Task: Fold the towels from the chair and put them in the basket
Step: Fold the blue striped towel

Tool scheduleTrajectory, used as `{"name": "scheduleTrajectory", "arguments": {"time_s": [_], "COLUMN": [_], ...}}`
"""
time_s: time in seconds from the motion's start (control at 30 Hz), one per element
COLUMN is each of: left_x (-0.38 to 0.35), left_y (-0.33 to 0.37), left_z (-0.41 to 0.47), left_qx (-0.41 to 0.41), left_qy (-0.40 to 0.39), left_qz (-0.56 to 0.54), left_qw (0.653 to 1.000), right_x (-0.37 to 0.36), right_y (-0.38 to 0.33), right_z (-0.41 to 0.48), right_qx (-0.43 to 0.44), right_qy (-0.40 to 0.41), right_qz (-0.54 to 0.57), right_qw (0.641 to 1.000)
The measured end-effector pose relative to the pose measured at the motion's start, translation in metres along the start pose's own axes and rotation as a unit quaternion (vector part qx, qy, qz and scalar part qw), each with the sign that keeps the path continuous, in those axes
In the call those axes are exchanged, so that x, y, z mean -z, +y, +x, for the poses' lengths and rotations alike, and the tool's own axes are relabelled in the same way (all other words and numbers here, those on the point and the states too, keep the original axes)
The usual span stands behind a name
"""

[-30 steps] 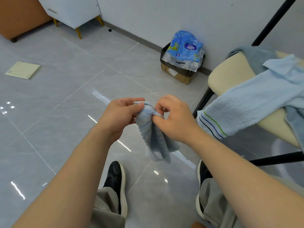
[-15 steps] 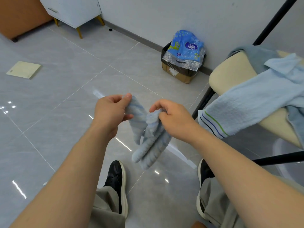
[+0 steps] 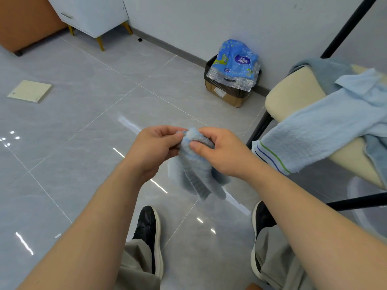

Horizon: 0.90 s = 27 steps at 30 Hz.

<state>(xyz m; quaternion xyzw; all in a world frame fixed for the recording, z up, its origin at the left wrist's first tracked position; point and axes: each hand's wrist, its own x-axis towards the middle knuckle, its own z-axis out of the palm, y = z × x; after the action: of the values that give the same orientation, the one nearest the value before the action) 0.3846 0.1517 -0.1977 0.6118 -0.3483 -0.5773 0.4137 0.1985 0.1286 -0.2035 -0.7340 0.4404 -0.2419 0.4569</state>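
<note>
A small ribbed pale-blue towel (image 3: pixel 194 172) hangs bunched in front of me above the floor. My left hand (image 3: pixel 154 147) pinches its top edge from the left, and my right hand (image 3: pixel 219 149) grips the same top edge from the right, thumb on the cloth. At the right stands a cream-seated chair (image 3: pixel 293 95) with a long light-blue towel (image 3: pixel 318 135) with striped end draped over its edge and a grey-blue towel (image 3: pixel 326 70) behind it. No basket shows in the view.
A cardboard box with a blue plastic pack (image 3: pixel 234 68) stands by the wall. A flat pale board (image 3: pixel 30 91) lies on the tiled floor at left. A white cabinet (image 3: pixel 92 15) is at the far left. My shoes (image 3: pixel 149 229) are below.
My hands spread the small towel apart half a second ago, then came together again; its top edges now meet between both hands and the cloth hangs doubled.
</note>
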Motion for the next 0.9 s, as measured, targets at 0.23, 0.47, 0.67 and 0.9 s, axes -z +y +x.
{"name": "scheduleTrajectory", "arguments": {"time_s": [0.23, 0.47, 0.67, 0.9], "left_x": [-0.0035, -0.0046, -0.0053, -0.0067], "left_y": [0.0058, 0.0076, 0.0064, 0.0049], "left_z": [-0.0045, -0.0053, -0.0064, -0.0077], "left_qx": [-0.001, -0.01, -0.024, -0.038], "left_qy": [-0.041, -0.062, -0.069, -0.076], "left_qz": [-0.024, -0.035, -0.014, -0.004], "left_qw": [0.999, 0.997, 0.997, 0.996], "right_x": [-0.0011, -0.001, -0.001, -0.002], "right_y": [-0.0043, -0.0013, 0.0, 0.0036], "right_z": [-0.0023, -0.0011, -0.0003, -0.0006], "right_qx": [-0.01, -0.047, -0.066, -0.056], "right_qy": [-0.004, 0.066, 0.05, 0.047], "right_qz": [0.007, -0.014, -0.005, -0.01], "right_qw": [1.0, 0.997, 0.997, 0.997]}}
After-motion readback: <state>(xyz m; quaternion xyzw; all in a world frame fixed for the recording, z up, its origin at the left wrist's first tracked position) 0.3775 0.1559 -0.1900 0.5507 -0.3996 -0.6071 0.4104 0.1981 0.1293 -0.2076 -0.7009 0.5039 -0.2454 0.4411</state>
